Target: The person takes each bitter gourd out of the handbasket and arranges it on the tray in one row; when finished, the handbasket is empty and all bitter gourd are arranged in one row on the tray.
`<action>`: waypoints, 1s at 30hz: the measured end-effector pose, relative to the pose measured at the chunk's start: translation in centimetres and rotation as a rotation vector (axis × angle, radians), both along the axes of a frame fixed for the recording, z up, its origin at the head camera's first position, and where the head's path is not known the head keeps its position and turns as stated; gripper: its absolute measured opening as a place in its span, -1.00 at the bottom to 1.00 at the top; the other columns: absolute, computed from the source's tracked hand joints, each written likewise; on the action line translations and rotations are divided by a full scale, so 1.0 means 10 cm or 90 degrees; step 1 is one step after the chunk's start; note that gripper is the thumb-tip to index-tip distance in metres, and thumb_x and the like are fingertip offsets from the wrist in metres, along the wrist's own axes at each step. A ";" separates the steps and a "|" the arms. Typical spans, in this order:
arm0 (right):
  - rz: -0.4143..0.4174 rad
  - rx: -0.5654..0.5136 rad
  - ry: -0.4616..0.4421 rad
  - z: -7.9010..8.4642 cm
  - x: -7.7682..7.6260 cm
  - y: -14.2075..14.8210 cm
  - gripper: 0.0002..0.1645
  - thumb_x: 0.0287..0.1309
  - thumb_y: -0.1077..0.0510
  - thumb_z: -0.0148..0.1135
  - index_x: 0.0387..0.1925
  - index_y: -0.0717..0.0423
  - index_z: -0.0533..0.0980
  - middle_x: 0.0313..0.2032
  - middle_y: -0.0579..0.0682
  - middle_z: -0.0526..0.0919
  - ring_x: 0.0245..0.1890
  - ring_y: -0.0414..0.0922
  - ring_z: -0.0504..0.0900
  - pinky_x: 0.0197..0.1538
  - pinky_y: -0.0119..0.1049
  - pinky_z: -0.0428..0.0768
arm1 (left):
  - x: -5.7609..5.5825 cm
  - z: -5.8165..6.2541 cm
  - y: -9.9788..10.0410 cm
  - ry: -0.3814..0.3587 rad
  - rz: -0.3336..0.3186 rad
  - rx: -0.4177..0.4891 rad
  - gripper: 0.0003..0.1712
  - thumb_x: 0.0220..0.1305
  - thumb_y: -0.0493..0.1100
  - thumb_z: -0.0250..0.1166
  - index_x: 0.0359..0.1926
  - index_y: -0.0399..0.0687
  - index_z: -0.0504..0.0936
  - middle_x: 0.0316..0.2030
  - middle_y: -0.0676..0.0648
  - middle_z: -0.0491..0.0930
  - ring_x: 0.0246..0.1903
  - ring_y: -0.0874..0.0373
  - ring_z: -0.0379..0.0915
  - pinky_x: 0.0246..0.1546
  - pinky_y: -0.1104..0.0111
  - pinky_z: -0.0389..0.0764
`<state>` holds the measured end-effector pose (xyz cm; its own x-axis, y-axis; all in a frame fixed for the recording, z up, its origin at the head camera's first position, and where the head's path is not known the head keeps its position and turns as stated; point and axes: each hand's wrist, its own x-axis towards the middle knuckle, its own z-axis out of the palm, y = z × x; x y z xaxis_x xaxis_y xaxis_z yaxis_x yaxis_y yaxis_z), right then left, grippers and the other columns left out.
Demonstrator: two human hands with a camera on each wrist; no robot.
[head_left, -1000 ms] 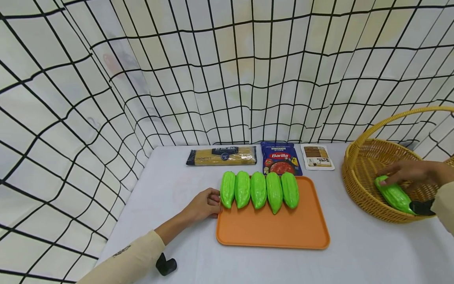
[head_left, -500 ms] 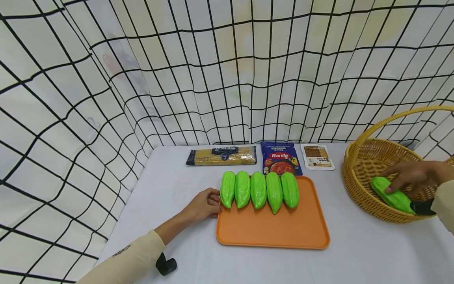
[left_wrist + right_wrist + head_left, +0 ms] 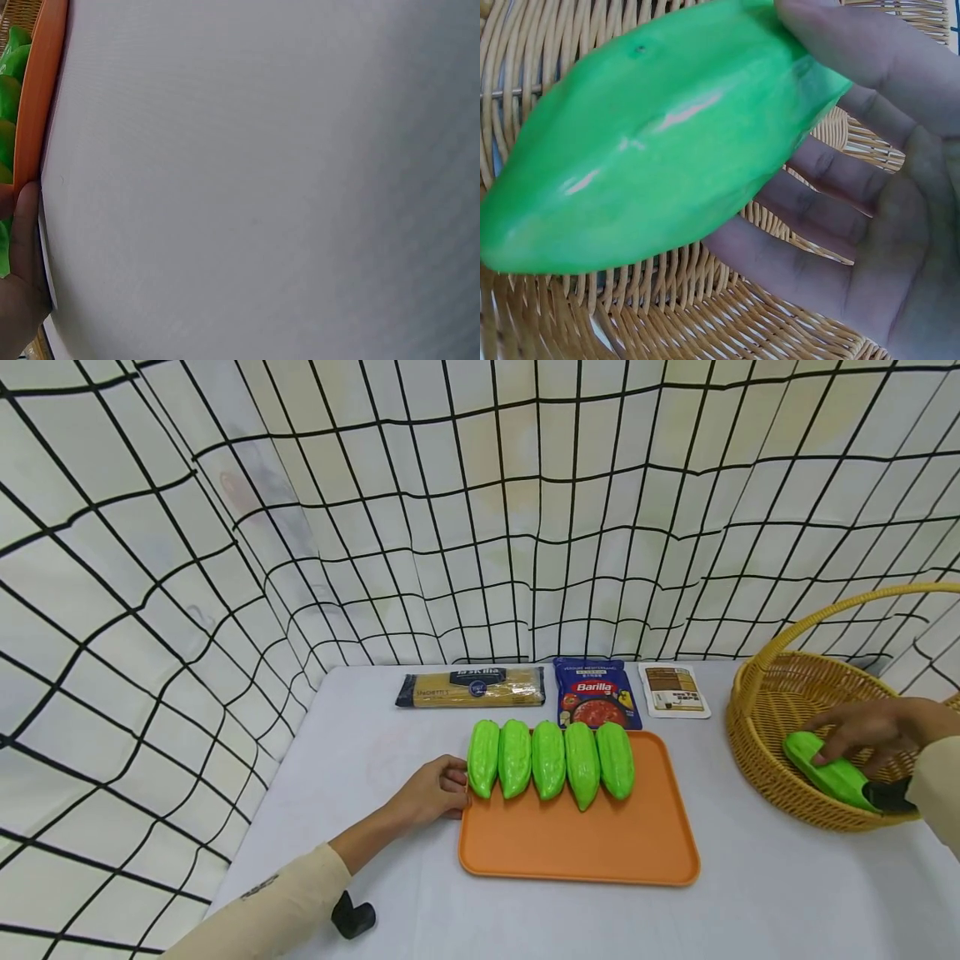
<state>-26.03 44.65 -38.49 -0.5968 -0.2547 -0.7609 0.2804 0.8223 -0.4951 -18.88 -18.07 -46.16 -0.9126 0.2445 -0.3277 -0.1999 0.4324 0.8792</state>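
Observation:
My left hand (image 3: pixel 429 793) holds the left rim of the orange tray (image 3: pixel 577 852). In the left wrist view its thumb and a finger (image 3: pixel 25 232) pinch that rim. Along the tray's back half lies a row of several glossy green bitter melons (image 3: pixel 548 762), side by side with their tips toward me. At the far right, my right hand (image 3: pixel 873 735) is inside the wicker basket (image 3: pixel 750 768), holding another bitter melon (image 3: pixel 637 150). The thumb lies over one end of it and the fingers reach behind; their tips are hidden by the melon.
Behind the tray are a spaghetti pack (image 3: pixel 472 687), a blue Barilla pouch (image 3: pixel 597 693) and a small white-and-brown packet (image 3: pixel 673 691). The basket's tall handle (image 3: pixel 825 614) arches over its opening. Black netting (image 3: pixel 480 527) over white cloth borders the table's back and left.
In the basket, the right hand has shifted its grip and the melon's far end has moved slightly left. The left hand and the row on the tray stay put.

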 end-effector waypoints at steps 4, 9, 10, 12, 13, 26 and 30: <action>-0.014 -0.010 -0.002 0.01 0.00 0.01 0.14 0.26 0.06 0.34 0.46 0.49 -0.19 0.10 0.43 0.46 0.02 0.08 0.61 0.04 0.08 0.71 | -0.01 0.00 0.00 0.000 -0.003 -0.002 -0.32 0.07 -0.39 0.33 0.27 -0.30 0.40 -0.02 -0.18 0.49 -0.14 0.09 0.52 -0.24 0.29 0.77; 0.007 0.004 0.031 0.02 -0.01 0.02 0.13 0.29 0.00 0.31 0.47 0.48 -0.18 0.27 0.68 0.13 0.18 0.37 0.48 0.06 0.15 0.69 | -0.01 0.00 0.01 -0.001 0.000 -0.006 -0.32 0.06 -0.39 0.33 0.26 -0.30 0.41 -0.02 -0.18 0.50 -0.14 0.09 0.52 -0.25 0.29 0.78; 0.011 0.006 0.038 0.03 0.00 0.02 0.13 0.29 -0.02 0.30 0.47 0.48 -0.18 0.29 0.70 0.08 0.19 0.42 0.45 0.06 0.17 0.68 | -0.01 0.00 0.01 -0.001 0.001 -0.007 -0.32 0.05 -0.39 0.34 0.26 -0.30 0.41 -0.03 -0.17 0.50 -0.14 0.09 0.52 -0.25 0.29 0.78; 0.012 0.011 0.050 0.03 0.00 0.03 0.14 0.30 -0.04 0.29 0.47 0.47 -0.19 0.30 0.71 0.03 0.20 0.44 0.44 0.05 0.17 0.68 | -0.02 0.00 0.01 -0.003 0.004 -0.009 -0.32 0.05 -0.39 0.34 0.26 -0.29 0.41 -0.03 -0.17 0.50 -0.14 0.09 0.53 -0.25 0.29 0.78; 0.010 0.013 0.056 0.03 0.00 0.03 0.14 0.29 -0.04 0.30 0.48 0.47 -0.19 0.31 0.71 0.00 0.19 0.44 0.44 0.05 0.17 0.69 | -0.02 0.00 0.01 -0.003 0.005 -0.010 -0.32 0.05 -0.39 0.34 0.26 -0.29 0.42 -0.03 -0.17 0.51 -0.14 0.09 0.53 -0.26 0.29 0.78; -0.012 -0.020 0.108 0.08 -0.02 0.01 0.08 0.35 -0.05 0.20 0.47 0.48 -0.19 0.17 0.53 0.33 0.04 0.10 0.57 0.01 0.09 0.72 | -0.03 -0.02 0.02 -0.007 0.011 -0.006 -0.33 0.05 -0.40 0.34 0.24 -0.28 0.43 -0.04 -0.16 0.51 -0.15 0.09 0.53 -0.27 0.28 0.78; -0.006 -0.022 0.131 0.10 -0.01 -0.01 0.09 0.37 -0.07 0.17 0.48 0.48 -0.22 0.23 0.61 0.24 0.07 0.11 0.58 0.04 0.10 0.71 | -0.02 -0.02 0.02 -0.004 0.010 -0.010 -0.33 0.04 -0.40 0.34 0.24 -0.29 0.43 -0.04 -0.16 0.51 -0.15 0.10 0.53 -0.27 0.29 0.77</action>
<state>-26.17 44.51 -37.53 -0.7415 -0.2720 -0.6133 0.1783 0.8014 -0.5710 -19.09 -17.87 -46.39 -0.9146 0.2247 -0.3363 -0.2118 0.4424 0.8715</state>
